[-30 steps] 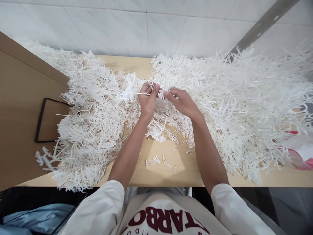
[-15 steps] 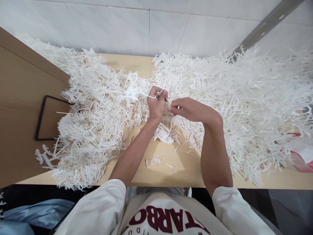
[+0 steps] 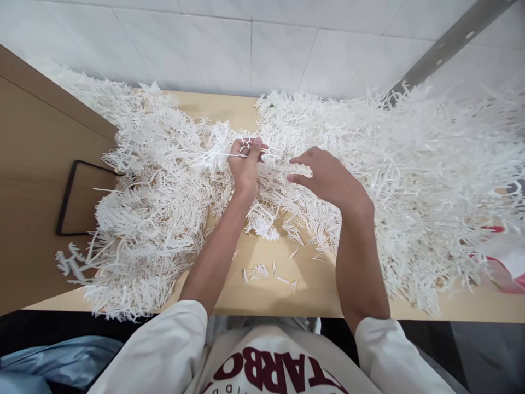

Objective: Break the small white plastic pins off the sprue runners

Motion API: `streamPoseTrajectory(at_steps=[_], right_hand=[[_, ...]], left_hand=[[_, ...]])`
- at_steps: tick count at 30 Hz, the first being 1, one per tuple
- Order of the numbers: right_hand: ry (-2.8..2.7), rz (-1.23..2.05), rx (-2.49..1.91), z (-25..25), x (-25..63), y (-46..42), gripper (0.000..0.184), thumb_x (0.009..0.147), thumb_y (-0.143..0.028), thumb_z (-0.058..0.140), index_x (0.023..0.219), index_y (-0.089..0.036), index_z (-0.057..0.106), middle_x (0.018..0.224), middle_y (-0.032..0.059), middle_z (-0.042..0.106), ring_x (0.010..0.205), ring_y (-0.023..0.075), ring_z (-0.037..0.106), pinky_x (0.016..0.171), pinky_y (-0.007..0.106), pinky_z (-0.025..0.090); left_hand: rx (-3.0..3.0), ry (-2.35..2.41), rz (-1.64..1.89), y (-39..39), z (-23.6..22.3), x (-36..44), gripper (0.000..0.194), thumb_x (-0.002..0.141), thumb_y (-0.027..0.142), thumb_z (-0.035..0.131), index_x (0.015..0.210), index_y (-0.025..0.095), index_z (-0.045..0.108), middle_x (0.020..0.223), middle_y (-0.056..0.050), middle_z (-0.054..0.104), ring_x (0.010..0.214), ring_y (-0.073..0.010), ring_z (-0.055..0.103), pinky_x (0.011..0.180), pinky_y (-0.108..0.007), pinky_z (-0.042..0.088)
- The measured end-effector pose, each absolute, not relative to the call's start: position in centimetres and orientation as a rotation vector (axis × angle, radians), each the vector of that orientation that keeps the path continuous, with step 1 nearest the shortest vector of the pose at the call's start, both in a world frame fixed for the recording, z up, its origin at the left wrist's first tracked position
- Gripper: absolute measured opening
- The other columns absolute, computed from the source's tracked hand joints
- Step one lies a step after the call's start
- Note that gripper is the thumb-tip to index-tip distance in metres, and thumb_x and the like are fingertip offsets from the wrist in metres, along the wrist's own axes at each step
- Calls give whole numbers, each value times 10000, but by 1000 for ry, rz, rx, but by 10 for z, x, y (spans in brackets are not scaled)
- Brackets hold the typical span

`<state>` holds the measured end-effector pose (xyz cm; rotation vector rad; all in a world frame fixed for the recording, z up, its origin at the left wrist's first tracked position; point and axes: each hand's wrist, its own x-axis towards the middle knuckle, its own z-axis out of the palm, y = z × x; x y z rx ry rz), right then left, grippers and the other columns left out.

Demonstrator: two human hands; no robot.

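My left hand (image 3: 246, 164) is closed on a white plastic branch (image 3: 217, 157), thumb pressed against the fingers. Thin forked twigs of it stick out past the fingertips, and its bushier end trails off to the left. My right hand (image 3: 322, 172) hangs to the right of it, thumb and forefinger apart, with nothing between them. White branched plastic sprigs lie heaped under and around both hands: a left pile (image 3: 151, 180) and a larger right pile (image 3: 402, 164). A small clump (image 3: 262, 221) lies just below my left hand.
Short white bits (image 3: 260, 271) are scattered on the wooden table (image 3: 283, 301) before me. A cardboard box (image 3: 36, 180) stands at the left, beside a black wire frame (image 3: 68, 200). Behind is a tiled wall (image 3: 213, 46); a metal bar (image 3: 451, 44) slants at right, above a red-and-white bag (image 3: 504, 273).
My left hand has moved left and slightly up with the branch. My right hand has come away from the twigs, and its thumb and forefinger have parted.
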<state>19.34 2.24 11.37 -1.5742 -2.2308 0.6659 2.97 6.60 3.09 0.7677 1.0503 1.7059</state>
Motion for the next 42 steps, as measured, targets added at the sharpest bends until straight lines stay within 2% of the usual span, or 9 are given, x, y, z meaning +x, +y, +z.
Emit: streamPoseTrajectory(at_steps=[2, 6, 8, 17, 21, 27, 32, 37, 42], right_hand=[[-2189, 717, -1529, 101, 190, 31, 423, 814, -581, 536, 1045, -246, 652, 1037, 69, 596, 961, 223, 539, 812, 348, 389], [-2112, 916, -1457, 90, 178, 40, 486, 856, -618, 423, 739, -193, 628, 673, 2, 526, 647, 126, 455, 634, 282, 331], [-2022, 889, -1484, 87, 172, 42, 476, 860, -587, 444, 674, -178, 601, 599, -17, 470, 594, 106, 401, 605, 273, 301], [-2300, 1148, -1255, 103, 167, 29, 307, 841, -294, 473, 558, -177, 462, 537, -44, 386, 516, 67, 272, 519, 253, 214], [-2466, 1351, -1067, 114, 168, 24, 302, 868, -367, 459, 651, -187, 569, 622, -22, 534, 550, 78, 389, 552, 242, 284], [-2145, 991, -1491, 95, 176, 33, 411, 826, -579, 506, 715, -188, 563, 659, -10, 555, 579, 91, 429, 566, 248, 298], [-1987, 934, -1560, 85, 175, 40, 502, 787, -674, 495, 927, -203, 595, 817, 25, 619, 692, 130, 526, 635, 264, 356], [-1919, 937, -1444, 91, 172, 41, 493, 804, -653, 489, 699, -177, 566, 685, 16, 595, 667, 126, 527, 643, 267, 365], [-2007, 1082, -1420, 93, 173, 37, 402, 857, -533, 492, 675, -179, 542, 654, 5, 598, 586, 100, 485, 569, 255, 330]], left_hand=[[776, 1023, 1680, 60, 34, 37, 294, 732, 413, 718, 768, 197, 522, 719, 22, 663, 645, -78, 600, 645, -221, 438], [791, 996, 1672, 55, 37, 45, 311, 740, 401, 713, 757, 202, 476, 710, 25, 661, 658, -78, 608, 632, -213, 441], [772, 984, 1680, 56, 36, 45, 324, 743, 391, 713, 749, 204, 449, 705, 30, 659, 626, -70, 597, 606, -206, 437], [778, 1068, 1705, 56, 28, 45, 284, 753, 323, 715, 691, 204, 464, 562, 72, 552, 507, -56, 512, 531, -198, 402], [739, 1012, 1756, 60, 30, 43, 289, 764, 332, 706, 688, 201, 460, 573, 72, 541, 511, -47, 501, 542, -195, 404], [706, 940, 1747, 59, 35, 44, 254, 768, 306, 707, 700, 192, 490, 621, 55, 597, 528, -40, 519, 572, -199, 423], [662, 905, 1691, 55, 37, 46, 253, 757, 329, 715, 709, 191, 508, 638, 45, 616, 564, -50, 551, 609, -205, 446], [701, 934, 1674, 54, 35, 48, 234, 771, 347, 697, 732, 204, 516, 673, 43, 622, 616, -62, 575, 651, -217, 452], [730, 932, 1694, 54, 35, 49, 241, 768, 329, 702, 711, 205, 503, 663, 50, 592, 619, -62, 556, 654, -219, 438]])
